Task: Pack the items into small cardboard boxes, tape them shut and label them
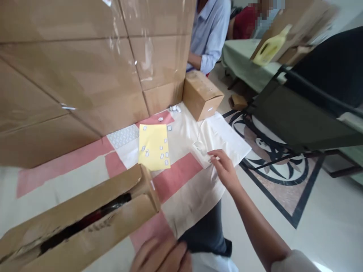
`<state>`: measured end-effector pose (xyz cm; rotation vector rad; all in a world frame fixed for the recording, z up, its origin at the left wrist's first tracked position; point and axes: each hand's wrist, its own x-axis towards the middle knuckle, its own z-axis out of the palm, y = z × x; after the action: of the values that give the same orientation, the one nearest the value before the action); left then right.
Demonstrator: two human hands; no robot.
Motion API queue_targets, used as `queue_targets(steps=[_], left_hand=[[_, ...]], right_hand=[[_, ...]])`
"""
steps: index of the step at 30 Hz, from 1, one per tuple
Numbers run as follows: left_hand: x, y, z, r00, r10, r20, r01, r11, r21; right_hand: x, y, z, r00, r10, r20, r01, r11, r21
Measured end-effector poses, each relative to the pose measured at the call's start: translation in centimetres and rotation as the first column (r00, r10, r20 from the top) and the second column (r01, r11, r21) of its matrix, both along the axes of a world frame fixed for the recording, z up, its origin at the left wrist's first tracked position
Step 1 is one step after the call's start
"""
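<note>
My right hand (pixel 225 172) reaches over the near right part of the cloth-covered table, its thumb and fingers pinched at the edge of a thin, glossy white sheet (pixel 219 132). The sheet lies crumpled beside a small closed cardboard box (pixel 202 94). At the bottom edge of the view is my left hand (pixel 163 255), blurred and partly cut off, fingers curled; whether it holds anything is hidden. Close to it lies a long cardboard box (pixel 85 215) with a gap between its top flaps. Farther in, a yellow sheet (pixel 153 139) carries several small white labels.
Large taped cartons (pixel 85 71) form a wall along the table's far side. Behind the small box stands a person in a light blue shirt (pixel 211 34). A dark chair (pixel 320 87) is at right, near a green-covered table (pixel 241 56) with a yellow jug (pixel 270 49).
</note>
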<state>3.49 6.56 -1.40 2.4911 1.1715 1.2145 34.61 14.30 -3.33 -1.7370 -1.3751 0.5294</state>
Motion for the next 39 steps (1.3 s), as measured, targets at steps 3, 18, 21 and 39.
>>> queue_targets(steps=[3, 18, 21, 39], left_hand=[[7.8, 3.3, -2.6, 0.983, -0.135, -0.123, 0.131, 0.99, -0.044], [18.2, 14.3, -7.8, 0.995, -0.071, 0.074, 0.085, 0.975, -0.203], [18.2, 14.2, -7.6, 0.998, -0.042, 0.047, 0.052, 0.97, -0.239], [18.0, 13.9, -7.2, 1.0, -0.011, 0.01, 0.013, 0.972, -0.236]], right_hand=[[-0.1, 1.4, -0.2, 0.997, -0.054, -0.061, 0.05, 0.997, -0.064], [1.2, 3.7, 2.1, 0.975, -0.046, -0.219, -0.061, 0.887, -0.458], [1.4, 3.9, 3.0, 0.992, -0.002, -0.127, -0.06, 0.875, -0.48], [0.3, 0.5, 3.0, 0.958, -0.205, -0.201, 0.068, 0.842, -0.535]])
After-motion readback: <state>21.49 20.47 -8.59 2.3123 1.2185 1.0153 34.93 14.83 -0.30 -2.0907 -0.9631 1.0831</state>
